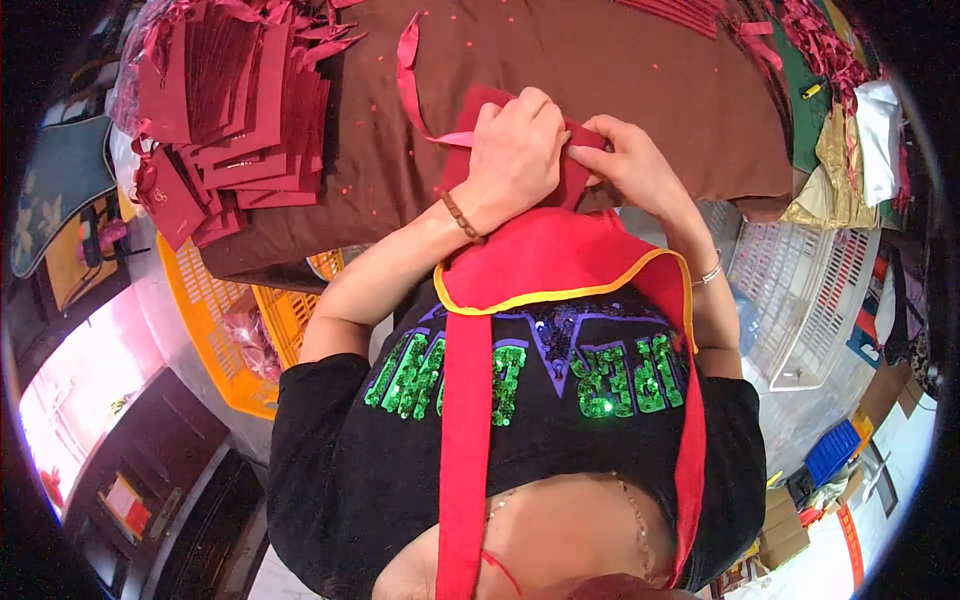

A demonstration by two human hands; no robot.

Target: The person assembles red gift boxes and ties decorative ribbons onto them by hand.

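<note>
A dark red folded card point(575, 187), perhaps an envelope or small bag, rests on the brown cloth near the table's front edge. My left hand point(515, 150) lies over it with fingers curled down; the fingertips are hidden. At its right edge my right hand point(632, 165) pinches the card between thumb and fingers. A pink-red satin ribbon point(410, 85) comes out from under my left hand and trails away over the cloth. What my fingers do beneath the left hand cannot be seen.
Stacked dark red cards with ribbons point(250, 95) fill the table's left end. More ribbons point(820, 45) and gold wrapping point(838, 170) lie at the right. An orange crate point(215, 330) stands below left, a white crate point(800, 300) below right. Small red bits dot the brown cloth point(580, 50).
</note>
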